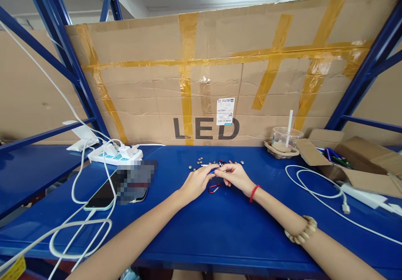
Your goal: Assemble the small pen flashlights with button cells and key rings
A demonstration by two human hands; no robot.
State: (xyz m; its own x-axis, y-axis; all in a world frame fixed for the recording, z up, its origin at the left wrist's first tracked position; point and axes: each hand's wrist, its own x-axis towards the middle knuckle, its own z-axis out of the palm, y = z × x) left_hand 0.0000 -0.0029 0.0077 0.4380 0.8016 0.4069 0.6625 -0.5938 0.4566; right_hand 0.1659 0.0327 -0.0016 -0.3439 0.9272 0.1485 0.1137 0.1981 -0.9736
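My left hand (197,182) and my right hand (235,175) meet over the middle of the blue shelf, fingertips close together. Both are closed in a pinch on a small blue piece (212,171), mostly covered by the fingers, so its kind does not show. Just below the hands lies a red carabiner (214,188). Beyond the fingertips, several small round metallic pieces (199,161) are scattered, along with other tiny parts (221,162) partly hidden by my right hand.
At left are a white power strip (116,156), a phone (105,190) and looping white cables (80,225). To the right stand a plastic cup (284,138) in a carton holder, an open cardboard box (361,158) and a white cable (317,191). A taped cardboard sheet (150,91) backs the shelf.
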